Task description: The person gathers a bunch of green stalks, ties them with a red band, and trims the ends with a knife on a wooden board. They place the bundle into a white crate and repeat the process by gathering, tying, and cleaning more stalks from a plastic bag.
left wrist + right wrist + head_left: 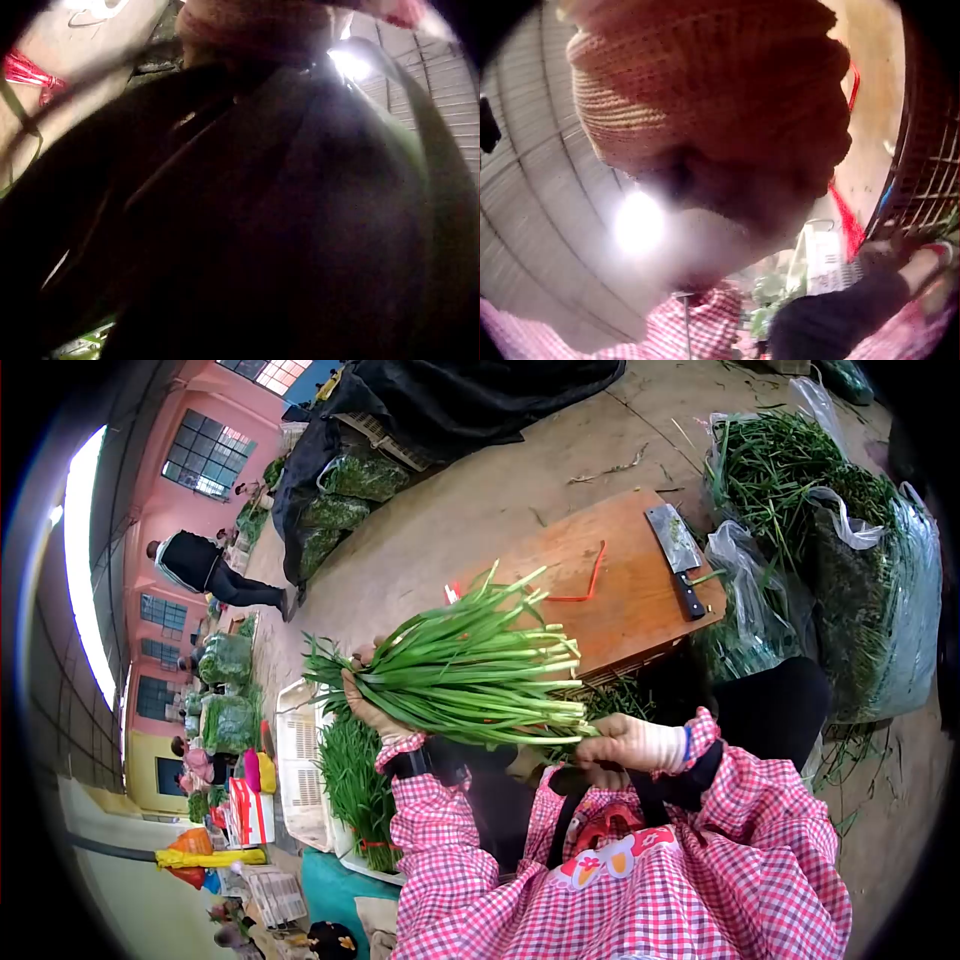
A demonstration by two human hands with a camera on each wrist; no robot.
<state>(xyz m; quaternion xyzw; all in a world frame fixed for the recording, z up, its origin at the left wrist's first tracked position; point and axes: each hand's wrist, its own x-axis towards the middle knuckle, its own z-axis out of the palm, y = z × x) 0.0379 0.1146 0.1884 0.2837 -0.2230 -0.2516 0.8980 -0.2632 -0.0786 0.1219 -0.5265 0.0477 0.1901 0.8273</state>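
Observation:
A loose bunch of garlic chives (470, 675) spans the space in front of my body, leaves to the left and pale stem ends to the right. My left hand (370, 705) grips the leafy end, its fingers partly behind the leaves. Dark, blurred leaves (270, 202) fill most of the left wrist view. At the lower stem ends, my gloved right hand (628, 744) pinches stems with curled fingers. The right wrist view shows the knitted glove (712, 97) from close by; its fingertips are in shadow.
Ahead stands a wooden board (630, 605) bearing a red tie (599, 565) and a cleaver (680, 555). At left, a white crate (298, 745) sits beside more chives (355, 785). Stuffed plastic bags (905, 600) stand at right; a person (205, 565) walks farther off.

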